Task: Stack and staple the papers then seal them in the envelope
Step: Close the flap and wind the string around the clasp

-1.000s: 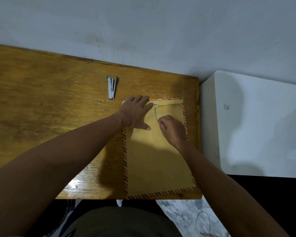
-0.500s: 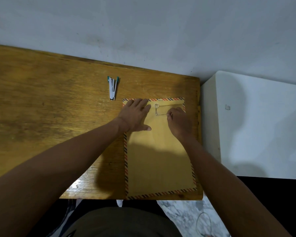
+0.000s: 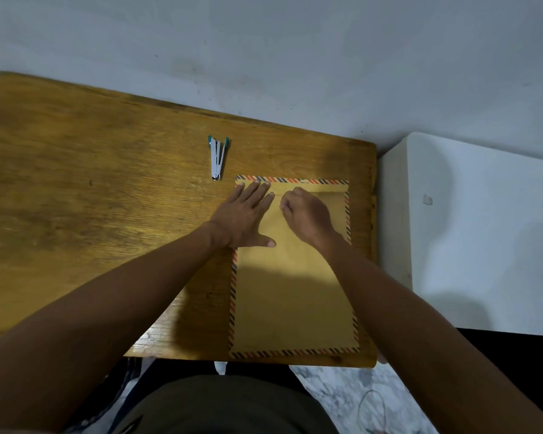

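A brown envelope [image 3: 295,296] with a red-and-blue striped border lies lengthwise on the right part of the wooden desk [image 3: 91,198], its flap end away from me. My left hand [image 3: 245,214] rests flat on the envelope's upper left corner with fingers spread. My right hand [image 3: 308,217] is curled just beside it at the flap, fingertips pinched together. It covers the thin closure string. No loose papers are in sight. A small silver stapler [image 3: 217,158] with green tips lies on the desk beyond the envelope's left corner.
A white cabinet top [image 3: 483,230] adjoins the desk's right edge. A pale wall [image 3: 295,57] runs along the back of the desk. A marbled floor and a thin cable [image 3: 370,411] show below the desk's front edge.
My right hand pulled the string from below the clasp out to the right, then came back left over the clasp, hiding the string. My left hand stayed flat.
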